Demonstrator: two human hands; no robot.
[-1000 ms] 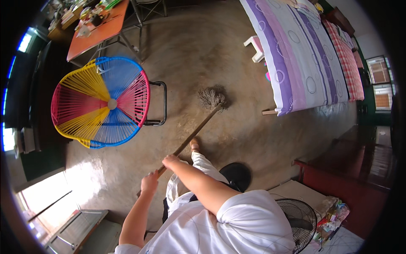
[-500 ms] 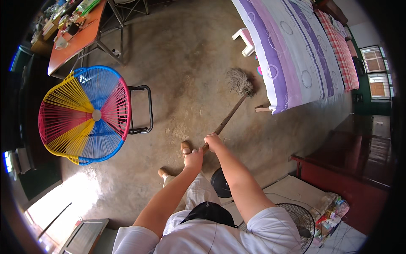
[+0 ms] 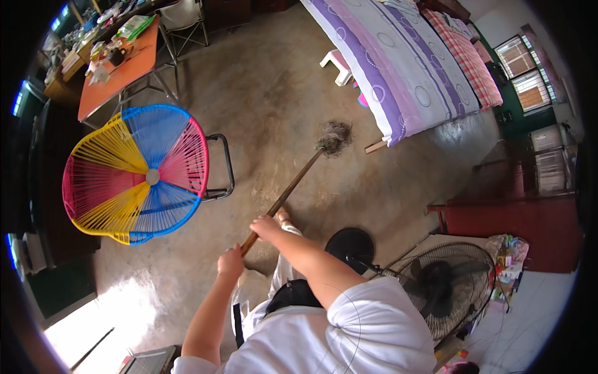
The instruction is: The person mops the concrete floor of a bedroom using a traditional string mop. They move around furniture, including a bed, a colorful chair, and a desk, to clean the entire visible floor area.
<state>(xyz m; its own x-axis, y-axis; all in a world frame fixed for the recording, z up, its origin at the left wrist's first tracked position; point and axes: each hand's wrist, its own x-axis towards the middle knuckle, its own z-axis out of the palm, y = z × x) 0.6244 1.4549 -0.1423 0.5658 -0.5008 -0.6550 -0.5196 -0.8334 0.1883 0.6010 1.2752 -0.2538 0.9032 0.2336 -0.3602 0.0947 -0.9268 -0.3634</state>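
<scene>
A long wooden-handled broom [image 3: 293, 185] slants from my hands up to its grey bristle head [image 3: 333, 137], which rests on the concrete floor near the corner of the bed. My left hand [image 3: 230, 262] grips the lower end of the handle. My right hand [image 3: 266, 227] is closed around the handle a little higher up. Both forearms come in from the bottom, over my white shirt.
A round woven chair [image 3: 134, 174] in blue, yellow and pink stands at the left. A bed with a purple-striped cover [image 3: 398, 68] fills the upper right. An orange table [image 3: 121, 62] is at the upper left, a standing fan [image 3: 436, 290] at the lower right, next to a red cabinet [image 3: 517, 218].
The broom head has swept across the floor, from in front of me toward the bed corner. My hands stay on the handle, and my view has shifted.
</scene>
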